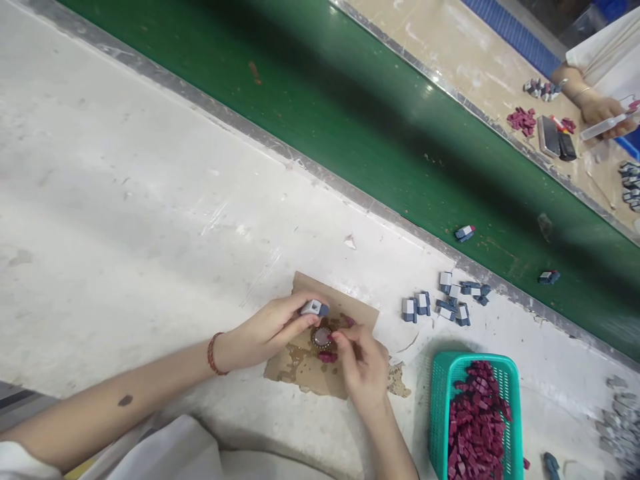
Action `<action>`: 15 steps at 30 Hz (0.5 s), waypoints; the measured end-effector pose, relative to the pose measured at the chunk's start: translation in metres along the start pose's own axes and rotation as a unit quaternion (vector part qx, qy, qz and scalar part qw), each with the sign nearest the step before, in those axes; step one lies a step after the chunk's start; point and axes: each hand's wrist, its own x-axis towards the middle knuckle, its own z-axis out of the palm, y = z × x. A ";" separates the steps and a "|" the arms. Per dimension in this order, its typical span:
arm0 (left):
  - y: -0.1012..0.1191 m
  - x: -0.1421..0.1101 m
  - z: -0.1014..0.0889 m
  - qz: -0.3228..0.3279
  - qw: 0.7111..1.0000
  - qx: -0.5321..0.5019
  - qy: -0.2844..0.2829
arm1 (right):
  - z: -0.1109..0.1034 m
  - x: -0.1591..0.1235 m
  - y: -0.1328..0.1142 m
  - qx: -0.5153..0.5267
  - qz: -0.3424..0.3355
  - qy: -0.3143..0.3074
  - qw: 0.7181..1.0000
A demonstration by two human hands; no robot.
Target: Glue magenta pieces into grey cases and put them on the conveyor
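Observation:
My left hand pinches a small grey and dark-blue plastic part, with a square hole in its grey face turned up. Just to its right, my right hand has thumb and forefinger closed on a small dark-red plastic piece, mostly covered by the fingertips. Below the fingers lies a small round cap-like dish with a ridged rim; what it contains is unclear. It rests on a stained piece of brown cardboard. Another dark-red piece lies beside the dish on the cardboard.
A green basket of dark-red pieces stands right of my right hand. Several blue-and-grey parts lie beyond it. Past the bench edge runs a green belt carrying two parts. Across it, a co-worker's hand holds a whitish tool.

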 end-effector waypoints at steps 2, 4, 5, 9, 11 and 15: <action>0.002 0.000 0.000 0.025 0.999 0.025 -0.015 | -0.002 0.000 -0.001 0.097 0.081 0.042 0.991; 0.001 0.000 0.001 0.058 0.997 0.044 -0.030 | -0.003 0.002 -0.003 0.175 0.112 0.077 0.975; 0.000 -0.001 0.002 0.072 0.995 0.056 -0.036 | -0.003 0.003 -0.004 0.204 0.115 0.089 0.968; -0.006 -0.001 0.004 0.111 0.986 0.115 -0.053 | 0.001 0.007 -0.010 0.261 0.101 0.114 0.953; -0.007 -0.002 0.005 0.124 0.981 0.134 -0.062 | 0.004 0.006 -0.011 0.260 0.088 0.113 0.955; -0.006 -0.002 0.007 0.135 0.976 0.156 -0.066 | 0.008 0.003 -0.010 0.237 0.062 0.099 0.964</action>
